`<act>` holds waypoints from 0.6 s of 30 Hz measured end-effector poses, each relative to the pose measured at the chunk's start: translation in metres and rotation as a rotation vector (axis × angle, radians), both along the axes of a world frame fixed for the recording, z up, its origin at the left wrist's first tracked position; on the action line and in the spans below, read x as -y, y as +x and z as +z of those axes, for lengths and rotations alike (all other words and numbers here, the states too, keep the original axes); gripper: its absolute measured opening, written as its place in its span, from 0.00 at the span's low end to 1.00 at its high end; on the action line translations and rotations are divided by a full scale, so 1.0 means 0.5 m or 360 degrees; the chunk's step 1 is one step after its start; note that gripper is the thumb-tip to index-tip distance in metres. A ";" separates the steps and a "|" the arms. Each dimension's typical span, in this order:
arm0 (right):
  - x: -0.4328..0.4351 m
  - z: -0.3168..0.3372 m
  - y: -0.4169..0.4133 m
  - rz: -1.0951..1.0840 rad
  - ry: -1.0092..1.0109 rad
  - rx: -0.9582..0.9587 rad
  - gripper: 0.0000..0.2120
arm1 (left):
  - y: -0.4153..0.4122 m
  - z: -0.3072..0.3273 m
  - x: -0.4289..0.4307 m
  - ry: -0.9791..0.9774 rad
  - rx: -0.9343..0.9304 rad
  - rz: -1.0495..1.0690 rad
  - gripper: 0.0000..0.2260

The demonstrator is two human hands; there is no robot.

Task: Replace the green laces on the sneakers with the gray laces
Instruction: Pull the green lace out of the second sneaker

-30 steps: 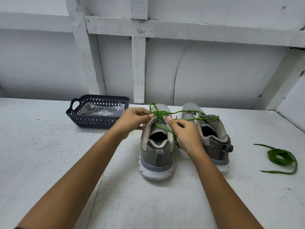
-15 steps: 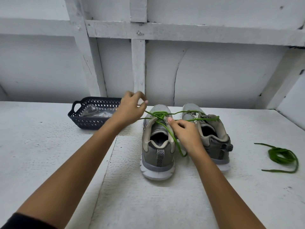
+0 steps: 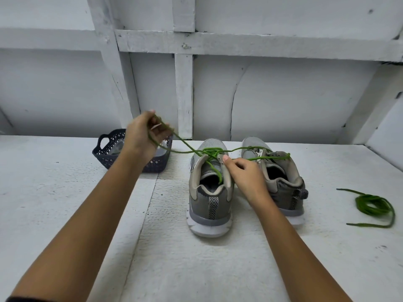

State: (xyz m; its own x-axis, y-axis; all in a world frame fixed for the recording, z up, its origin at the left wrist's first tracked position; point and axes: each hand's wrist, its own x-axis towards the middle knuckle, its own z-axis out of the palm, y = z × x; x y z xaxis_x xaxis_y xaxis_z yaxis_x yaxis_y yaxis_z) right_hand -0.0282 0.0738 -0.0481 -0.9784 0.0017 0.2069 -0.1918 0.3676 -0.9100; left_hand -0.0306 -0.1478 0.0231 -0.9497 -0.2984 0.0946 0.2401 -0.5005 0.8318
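The left hand [image 3: 142, 136] is smeared by motion, so how its fingers wrap the green lace [image 3: 185, 150] cannot be made out (only that the lace runs through its grip). That hand and wrist cover the right part of the basket [image 3: 104, 150], and the clear thing inside is too hidden to name. The right hand [image 3: 245, 174] grips the eyelet flap of the left sneaker [image 3: 209, 192], its fingertips curled out of sight, and hides the inner side of the right sneaker [image 3: 283, 186]. Which eyelets the lace threads is too small to tell. Both forearms, and a dark sleeve [image 3: 19, 299], are cut off by the bottom edge
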 end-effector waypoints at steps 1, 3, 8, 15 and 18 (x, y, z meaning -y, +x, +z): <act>0.000 0.000 -0.001 -0.0001 -0.0002 0.0002 0.16 | -0.001 0.000 0.005 -0.0007 0.0035 -0.0040 0.14; 0.000 -0.001 -0.002 0.0005 0.0002 0.0002 0.17 | 0.002 -0.004 0.003 -0.0416 0.0204 -0.0199 0.15; 0.002 0.000 -0.001 -0.0008 -0.0006 0.0025 0.17 | 0.003 -0.019 -0.040 -0.2026 0.0403 -0.0540 0.21; 0.002 0.004 0.005 -0.0016 0.0035 0.0025 0.17 | -0.015 -0.035 -0.072 -0.2400 0.0282 -0.0531 0.09; 0.000 0.007 0.007 -0.0013 0.0073 0.0013 0.17 | -0.013 -0.033 -0.063 -0.2001 0.0266 -0.0437 0.08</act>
